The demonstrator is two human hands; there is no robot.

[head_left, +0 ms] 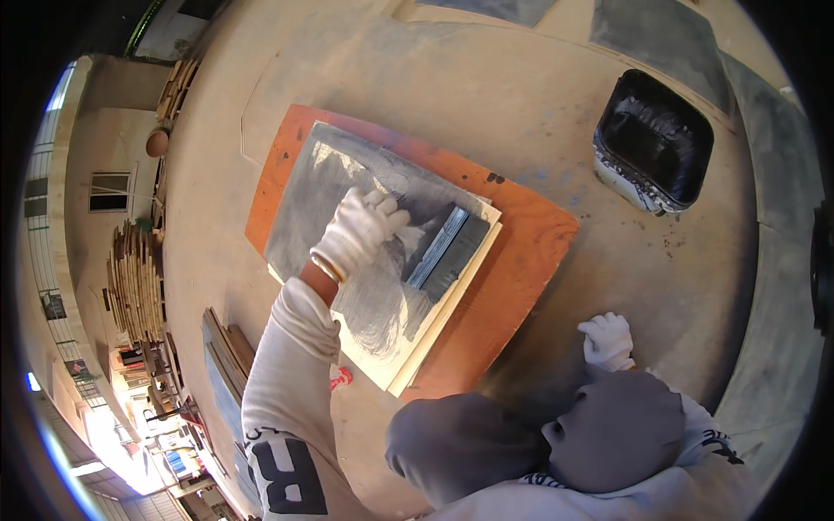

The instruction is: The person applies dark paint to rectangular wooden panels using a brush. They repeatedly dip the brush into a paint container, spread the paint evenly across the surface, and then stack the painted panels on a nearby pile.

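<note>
Grey paint covers most of a pale board (373, 252) lying on an orange panel (512, 260) on the floor. The gloved left hand (360, 230) grips a wide brush (443, 247) pressed onto it. The gloved right hand (606, 340) rests loosely curled by a knee (621, 430).

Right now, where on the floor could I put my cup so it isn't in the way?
Bare floor lies between the orange board and the black bucket, and more sits below the bucket, right of the board. It's crowded at the panel, where the left hand drags a brush, and by the right hand.
</note>
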